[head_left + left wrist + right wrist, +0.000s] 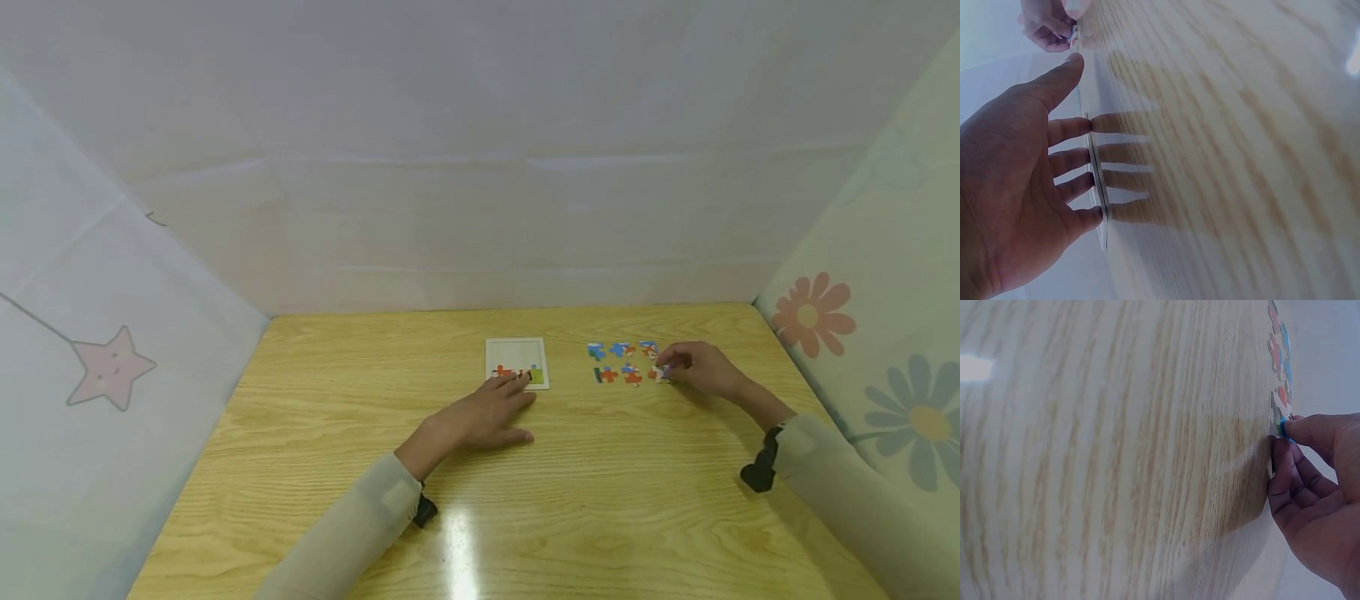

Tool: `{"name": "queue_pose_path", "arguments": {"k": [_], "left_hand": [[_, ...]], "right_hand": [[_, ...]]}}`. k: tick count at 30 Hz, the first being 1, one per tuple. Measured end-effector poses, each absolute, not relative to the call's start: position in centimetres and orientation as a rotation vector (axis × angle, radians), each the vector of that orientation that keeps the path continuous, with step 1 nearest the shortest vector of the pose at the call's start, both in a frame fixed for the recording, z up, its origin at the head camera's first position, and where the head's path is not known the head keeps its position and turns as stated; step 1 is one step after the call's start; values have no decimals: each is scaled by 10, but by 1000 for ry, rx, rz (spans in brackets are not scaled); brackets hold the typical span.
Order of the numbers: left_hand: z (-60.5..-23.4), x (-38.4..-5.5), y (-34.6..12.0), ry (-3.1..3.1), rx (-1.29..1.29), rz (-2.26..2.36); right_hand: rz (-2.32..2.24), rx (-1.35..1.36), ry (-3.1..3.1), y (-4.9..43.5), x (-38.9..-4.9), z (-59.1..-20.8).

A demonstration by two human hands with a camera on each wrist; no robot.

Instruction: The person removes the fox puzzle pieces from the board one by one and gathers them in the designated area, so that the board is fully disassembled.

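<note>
Puzzle piece, partly blue (1283, 429): right of centre in the head view, pinched between thumb and fingers of the right hand (703, 368); cannot tell if lifted. Loose pieces (632, 377) beside it, two rows, reaching left. Near mid-frame, pale square tray (516, 352), coloured pieces in its lower part. Left hand (487, 414) spread, grasping nothing, fingertips touching tray's lower edge. Wood-grain tabletop (585, 483) under all.
</note>
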State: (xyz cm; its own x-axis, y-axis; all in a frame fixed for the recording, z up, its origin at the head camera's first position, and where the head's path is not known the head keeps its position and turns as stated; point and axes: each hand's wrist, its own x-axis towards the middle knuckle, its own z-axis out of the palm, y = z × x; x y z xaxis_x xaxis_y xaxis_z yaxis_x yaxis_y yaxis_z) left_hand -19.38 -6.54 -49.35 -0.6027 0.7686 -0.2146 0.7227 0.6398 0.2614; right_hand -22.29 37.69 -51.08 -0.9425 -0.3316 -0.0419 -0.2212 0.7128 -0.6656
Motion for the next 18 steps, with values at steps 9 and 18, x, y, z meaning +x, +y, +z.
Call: {"name": "queue_pose_path", "arguments": {"k": [9, 18], "left_hand": [[-494, -193, -65, 2558, 1204, 208], [-493, -191, -65, 2564, 1194, 182]], "right_hand": [[-988, -463, 2804, 375, -222, -512], [-966, -456, 2834, 376, -222, -514]]}}
